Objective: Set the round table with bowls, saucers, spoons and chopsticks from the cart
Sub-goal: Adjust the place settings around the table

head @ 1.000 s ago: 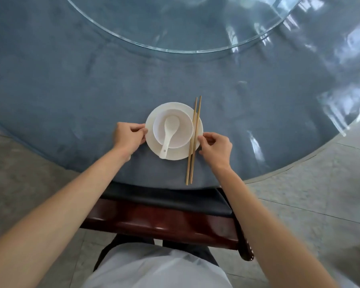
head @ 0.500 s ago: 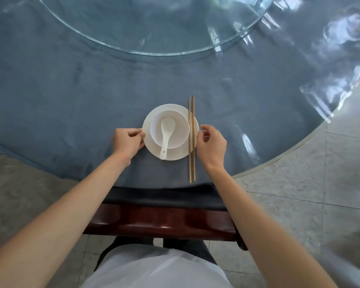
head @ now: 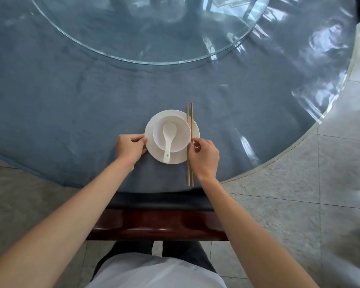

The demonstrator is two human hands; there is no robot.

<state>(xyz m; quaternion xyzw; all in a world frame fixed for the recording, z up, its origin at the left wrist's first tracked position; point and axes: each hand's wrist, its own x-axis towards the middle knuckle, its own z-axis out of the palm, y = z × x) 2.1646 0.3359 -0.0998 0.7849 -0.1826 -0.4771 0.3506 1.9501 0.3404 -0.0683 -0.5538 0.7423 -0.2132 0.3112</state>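
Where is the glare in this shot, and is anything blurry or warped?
Head view: bright glare streaks on the glass turntable and the table's plastic cover; wide-angle lens bows the table edge; forearms and shirt at the bottom look soft; bowl and chopsticks stay sharp.

A white round ceramic saucer (head: pixel 152 150) sits on the blue-grey clothed round table (head: pixel 71 104), carrying a white bowl (head: pixel 181 129) with a white ceramic spoon (head: pixel 168 140) lying in it. The left hand (head: pixel 130 148) pinches the saucer's left rim. The right hand (head: pixel 204 157) pinches the pair of wooden chopsticks (head: pixel 190 113) lying across the saucer's right edge.
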